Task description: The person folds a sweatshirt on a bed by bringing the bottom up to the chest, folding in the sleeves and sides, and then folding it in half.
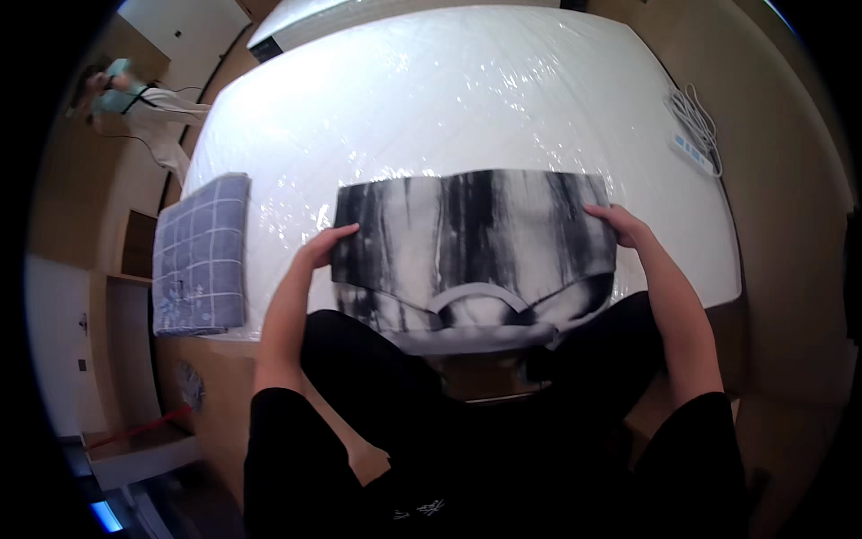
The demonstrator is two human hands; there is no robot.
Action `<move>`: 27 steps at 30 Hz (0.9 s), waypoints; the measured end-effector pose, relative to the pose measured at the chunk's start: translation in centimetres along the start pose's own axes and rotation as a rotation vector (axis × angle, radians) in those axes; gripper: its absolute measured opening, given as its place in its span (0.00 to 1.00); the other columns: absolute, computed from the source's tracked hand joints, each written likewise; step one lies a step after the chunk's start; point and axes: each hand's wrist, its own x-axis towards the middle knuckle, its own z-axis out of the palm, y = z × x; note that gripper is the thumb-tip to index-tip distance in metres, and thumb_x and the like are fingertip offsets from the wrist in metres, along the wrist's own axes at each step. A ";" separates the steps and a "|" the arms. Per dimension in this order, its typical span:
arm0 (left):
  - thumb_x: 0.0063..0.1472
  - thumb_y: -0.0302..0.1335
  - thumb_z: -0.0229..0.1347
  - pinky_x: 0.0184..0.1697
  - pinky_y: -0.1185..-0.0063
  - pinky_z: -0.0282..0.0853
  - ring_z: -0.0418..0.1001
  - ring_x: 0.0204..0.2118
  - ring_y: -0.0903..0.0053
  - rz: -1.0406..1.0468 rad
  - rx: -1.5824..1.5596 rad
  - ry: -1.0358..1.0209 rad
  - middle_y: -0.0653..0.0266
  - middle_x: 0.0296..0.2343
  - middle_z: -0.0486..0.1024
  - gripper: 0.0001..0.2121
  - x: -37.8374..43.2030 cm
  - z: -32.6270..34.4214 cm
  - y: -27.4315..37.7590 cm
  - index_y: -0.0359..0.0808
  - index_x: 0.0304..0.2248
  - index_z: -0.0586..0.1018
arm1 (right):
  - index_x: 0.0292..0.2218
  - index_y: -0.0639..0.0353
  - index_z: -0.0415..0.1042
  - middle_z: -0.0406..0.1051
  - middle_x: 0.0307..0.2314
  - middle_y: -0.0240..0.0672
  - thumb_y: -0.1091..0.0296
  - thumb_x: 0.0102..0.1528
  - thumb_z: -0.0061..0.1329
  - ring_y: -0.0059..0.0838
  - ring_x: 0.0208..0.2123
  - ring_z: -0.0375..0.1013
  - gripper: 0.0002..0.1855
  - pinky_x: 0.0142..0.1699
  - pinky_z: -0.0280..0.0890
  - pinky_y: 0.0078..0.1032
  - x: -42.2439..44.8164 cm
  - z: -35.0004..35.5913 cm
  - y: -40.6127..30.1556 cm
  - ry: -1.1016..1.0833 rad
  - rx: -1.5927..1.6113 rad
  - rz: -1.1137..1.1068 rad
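Observation:
A folded garment [471, 229], streaked black, white and grey, lies across the near edge of a plastic-wrapped mattress [431, 101]. What looks like its curved grey neckband faces me, and a pale grey band runs along the near side by my knees. My left hand [328, 244] grips the left edge, thumb on top and fingers hidden beneath. At the far right corner, my right hand [618, 222] holds the cloth the same way. Both arms are spread about as wide as the garment.
A folded blue-grey checked cloth [202, 256] sits at the mattress's left edge. On the right edge lies a white power strip [691, 155] with a coiled cable [693, 118]. Another person [138, 101] stands beyond the far left side. A red strip [141, 426] shows low at left.

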 end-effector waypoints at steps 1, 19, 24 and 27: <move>0.56 0.40 0.57 0.42 0.74 0.71 0.75 0.36 0.76 -0.006 0.019 -0.009 0.64 0.34 0.76 0.20 -0.4 0.1 0.1 0.33 0.41 0.75 | 0.48 0.69 0.63 0.70 0.40 0.40 0.56 0.47 0.58 0.30 0.39 0.72 0.34 0.45 0.68 0.28 -0.1 0.4 0.0 0.005 -0.042 -0.001; 0.57 0.37 0.57 0.45 0.73 0.68 0.73 0.40 0.72 0.078 0.303 0.215 0.60 0.39 0.73 0.24 -1.5 0.2 -0.3 0.28 0.46 0.70 | 0.50 0.64 0.62 0.69 0.42 0.39 0.63 0.53 0.53 0.33 0.42 0.71 0.27 0.48 0.66 0.35 1.1 -0.1 1.1 0.080 -0.187 0.005; 0.53 0.36 0.60 0.38 0.76 0.71 0.74 0.36 0.75 0.107 0.309 0.155 0.60 0.35 0.75 0.21 -2.7 -0.5 0.5 0.29 0.42 0.72 | 0.49 0.61 0.63 0.70 0.42 0.41 0.61 0.49 0.55 0.34 0.42 0.71 0.28 0.47 0.66 0.35 -0.2 -0.6 0.2 0.115 -0.256 -0.004; 0.52 0.35 0.60 0.36 0.77 0.71 0.74 0.35 0.76 0.047 0.675 0.420 0.59 0.33 0.75 0.18 -1.1 -0.8 0.3 0.31 0.38 0.73 | 0.50 0.60 0.62 0.69 0.42 0.46 0.62 0.47 0.55 0.42 0.42 0.71 0.29 0.47 0.65 0.35 0.6 -0.6 0.1 0.472 -0.845 -0.097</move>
